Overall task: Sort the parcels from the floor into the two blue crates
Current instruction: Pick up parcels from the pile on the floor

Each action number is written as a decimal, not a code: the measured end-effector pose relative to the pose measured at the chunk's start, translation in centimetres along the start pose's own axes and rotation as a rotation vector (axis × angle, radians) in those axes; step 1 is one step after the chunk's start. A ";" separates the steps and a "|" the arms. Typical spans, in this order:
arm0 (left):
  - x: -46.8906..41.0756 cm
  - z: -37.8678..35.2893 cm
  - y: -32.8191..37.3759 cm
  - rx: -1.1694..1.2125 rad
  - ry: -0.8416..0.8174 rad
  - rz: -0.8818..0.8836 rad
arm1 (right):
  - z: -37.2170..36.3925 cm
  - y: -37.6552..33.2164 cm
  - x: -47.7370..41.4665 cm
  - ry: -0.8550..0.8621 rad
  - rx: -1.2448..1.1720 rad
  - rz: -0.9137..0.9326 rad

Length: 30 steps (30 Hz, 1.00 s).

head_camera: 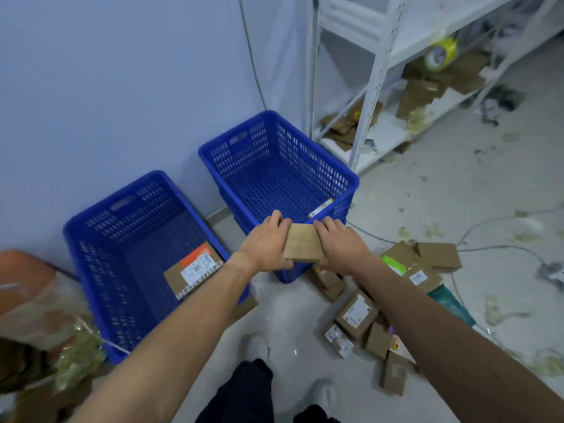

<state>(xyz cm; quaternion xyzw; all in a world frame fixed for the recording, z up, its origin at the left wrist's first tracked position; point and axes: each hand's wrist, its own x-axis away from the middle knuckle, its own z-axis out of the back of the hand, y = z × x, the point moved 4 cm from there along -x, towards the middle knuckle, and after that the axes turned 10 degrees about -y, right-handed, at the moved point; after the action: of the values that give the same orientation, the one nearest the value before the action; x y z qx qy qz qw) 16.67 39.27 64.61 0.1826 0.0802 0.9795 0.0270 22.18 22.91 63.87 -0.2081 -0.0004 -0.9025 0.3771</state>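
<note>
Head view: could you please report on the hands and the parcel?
Left hand and right hand gripping brown parcel by its ends. Held at near rim of right blue crate. Nothing in the way. More parcels on floor.

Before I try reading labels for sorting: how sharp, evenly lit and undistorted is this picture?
Head view: soft overall, cool even light, no hard shadows; the small parcel gripped by the left hand and right hand is clearest, the labelled parcel in the left crate cannot be read; wide-angle bending curves the shelf rack and stretches the forearms.
</note>
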 end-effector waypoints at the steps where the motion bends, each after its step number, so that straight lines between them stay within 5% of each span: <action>1: -0.2 0.9 -0.4 -0.003 0.020 0.007 | 1.1 0.0 -0.6 0.009 0.014 0.005; 13: -10.7 4.9 -10.4 0.064 0.068 0.051 | 7.9 1.4 -14.7 -0.053 0.151 -0.011; 23: -23.8 1.6 -17.0 0.200 -0.059 0.074 | 5.2 6.1 -28.7 -0.170 0.232 -0.039; 30: -29.8 -5.8 -19.9 0.162 -0.178 0.254 | -0.9 8.4 -37.5 -0.306 0.309 0.131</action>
<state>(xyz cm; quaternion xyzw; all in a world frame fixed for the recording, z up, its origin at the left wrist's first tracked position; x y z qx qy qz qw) 42.79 55.54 45.46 0.2788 0.1325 0.9454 -0.1049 51.14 42.23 47.66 -0.2821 -0.1823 -0.8232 0.4577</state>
